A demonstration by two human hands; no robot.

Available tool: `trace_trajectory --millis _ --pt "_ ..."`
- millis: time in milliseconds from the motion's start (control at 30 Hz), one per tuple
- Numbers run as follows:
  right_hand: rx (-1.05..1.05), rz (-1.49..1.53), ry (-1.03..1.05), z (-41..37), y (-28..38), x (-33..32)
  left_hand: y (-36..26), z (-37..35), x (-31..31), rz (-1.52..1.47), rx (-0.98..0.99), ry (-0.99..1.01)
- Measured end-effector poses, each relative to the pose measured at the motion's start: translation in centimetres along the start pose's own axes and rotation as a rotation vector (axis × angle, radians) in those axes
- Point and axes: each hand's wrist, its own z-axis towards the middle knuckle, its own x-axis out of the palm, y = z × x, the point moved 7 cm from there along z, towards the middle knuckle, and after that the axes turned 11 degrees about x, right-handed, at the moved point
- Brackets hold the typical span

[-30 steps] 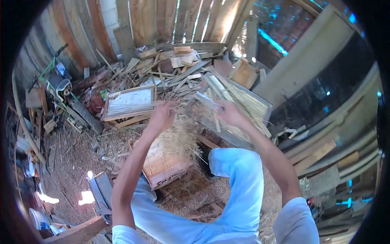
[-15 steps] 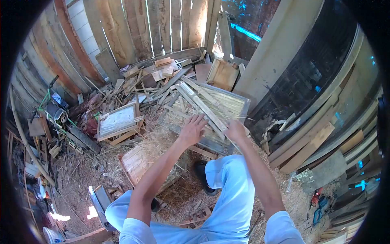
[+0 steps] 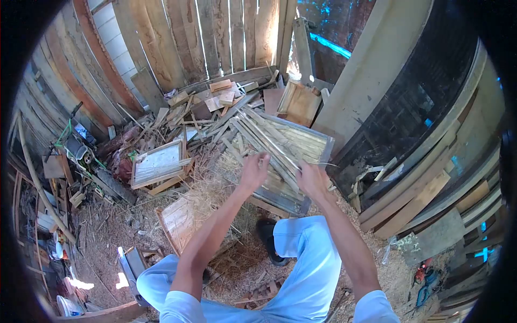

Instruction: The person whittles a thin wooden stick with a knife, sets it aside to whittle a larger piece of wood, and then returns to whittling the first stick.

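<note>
Long thin wooden strips lie in a loose bundle on a framed panel in the middle. My right hand is closed around the near ends of strips, with a thin sliver sticking out to its right. To the left of the bundle, my left hand is raised with its fingers curled together; whether anything is between the fingertips is too small to tell. Fine shavings are heaped below and left of that hand.
Scrap wood is piled at the back by the plank wall. A small framed panel lies at left, near a motorbike-like object. Boards lean at right. A dark sandal is on my foot below the panel.
My left hand has gone from spread fingers to curled ones. My right hand has shifted slightly down with the strip ends. The view has moved a little.
</note>
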Motion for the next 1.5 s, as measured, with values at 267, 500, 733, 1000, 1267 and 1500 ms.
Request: trace_trajectory --millis 267,500,733,1000,1267,1500 --pt "-0.063 0.645 0.175 2.7 2.8 1.4 2.0 5.2 -2.0 -0.888 -0.319 -0.17" --pt "0.052 -0.011 0.114 4.7 -2.6 7.6 9.2 0.7 -3.7 -0.771 -0.416 -0.279" --pt "0.127 -0.044 0.195 5.8 -2.2 7.9 11.4 -2.6 -1.1 -0.751 -0.496 -0.247" --pt "0.046 -0.08 0.099 5.8 -2.9 7.8 11.2 -2.6 0.0 -0.711 -0.542 -0.222" --pt "0.222 0.099 0.141 7.2 -4.8 5.7 11.1 -2.1 -0.3 -0.797 -0.497 -0.278" --pt "0.253 0.132 0.069 7.1 -5.3 5.2 12.3 -1.6 -1.2 -0.532 -0.437 -0.415"
